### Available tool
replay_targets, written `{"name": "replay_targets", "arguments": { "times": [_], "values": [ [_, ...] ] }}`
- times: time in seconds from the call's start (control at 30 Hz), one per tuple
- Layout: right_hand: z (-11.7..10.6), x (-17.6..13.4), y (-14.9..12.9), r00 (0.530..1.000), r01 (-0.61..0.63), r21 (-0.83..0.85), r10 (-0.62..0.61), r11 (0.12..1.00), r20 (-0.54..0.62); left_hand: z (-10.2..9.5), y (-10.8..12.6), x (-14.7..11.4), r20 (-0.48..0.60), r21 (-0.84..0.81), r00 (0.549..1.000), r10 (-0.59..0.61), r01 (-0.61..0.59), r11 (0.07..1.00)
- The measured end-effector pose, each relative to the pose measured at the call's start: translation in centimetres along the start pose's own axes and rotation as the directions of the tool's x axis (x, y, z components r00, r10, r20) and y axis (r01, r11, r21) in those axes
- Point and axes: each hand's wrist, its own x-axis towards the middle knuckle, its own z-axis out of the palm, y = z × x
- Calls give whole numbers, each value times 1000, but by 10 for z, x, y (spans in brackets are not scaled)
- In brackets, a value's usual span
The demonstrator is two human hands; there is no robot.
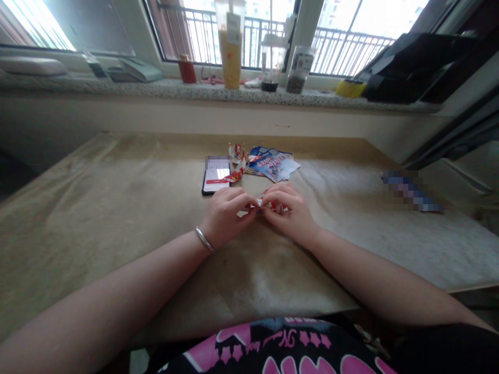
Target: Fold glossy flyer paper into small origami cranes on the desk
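Note:
My left hand, with a silver bangle at the wrist, has its thumb and fingers closed in a pinch. Opposite it, my right hand pinches too, and the fingertips of both almost meet. Between them they hold a small red-and-white folded paper piece, mostly covered by the fingers. Just beyond the left hand lies a phone with a lit screen. Beside the phone sit crumpled or folded red, white and yellow paper pieces. Fanned blue printed cards lie past the right hand.
A blurred blue packet lies on the right of the tan-covered table. On the stone windowsill stand a tall yellow-filled cup, a lidded clear cup, a dark-filled jar, a red container and a yellow object.

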Motion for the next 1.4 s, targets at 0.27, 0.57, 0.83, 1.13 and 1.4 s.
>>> {"name": "replay_targets", "arguments": {
  "times": [0.27,0.57,0.83,1.13,1.4],
  "values": [
    [0,1,0,1000,12,-18,-11,1000,21,1,-2,0,4,38,1000,30,-30,999],
    [4,-1,3,998,37,-68,-34,997,48,1,0,-2,117,137,992,37,-53,989],
    [2,0,4,997,-15,-66,20,998,74,3,-1,-2,88,17,996,-32,31,999],
    [0,1,6,993,-50,-110,61,993,98,3,-2,-2,96,-43,994,-57,61,997],
    [-4,0,14,992,-51,-131,65,990,107,3,-4,-2,99,-117,991,-91,103,988]
  ]
}}
